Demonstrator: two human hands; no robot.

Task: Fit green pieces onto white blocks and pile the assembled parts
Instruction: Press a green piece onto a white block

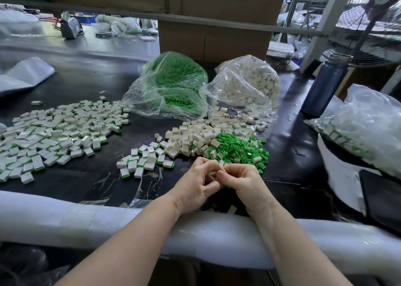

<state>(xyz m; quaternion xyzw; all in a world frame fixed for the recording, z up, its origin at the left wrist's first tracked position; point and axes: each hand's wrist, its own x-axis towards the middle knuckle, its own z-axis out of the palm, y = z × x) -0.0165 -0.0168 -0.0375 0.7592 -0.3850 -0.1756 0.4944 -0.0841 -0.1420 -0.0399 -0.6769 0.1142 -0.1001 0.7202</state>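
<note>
My left hand and my right hand meet at the table's near middle, fingertips pinched together on a small white block with a bit of green showing between the fingers. Just beyond them lies a loose heap of green pieces beside a heap of bare white blocks. A small cluster of assembled parts sits left of my hands. A wide spread of assembled parts covers the left of the dark table.
An open bag of green pieces and an open bag of white blocks stand behind the heaps. A dark bottle and a bag of parts are at the right. White foam padding lines the near edge.
</note>
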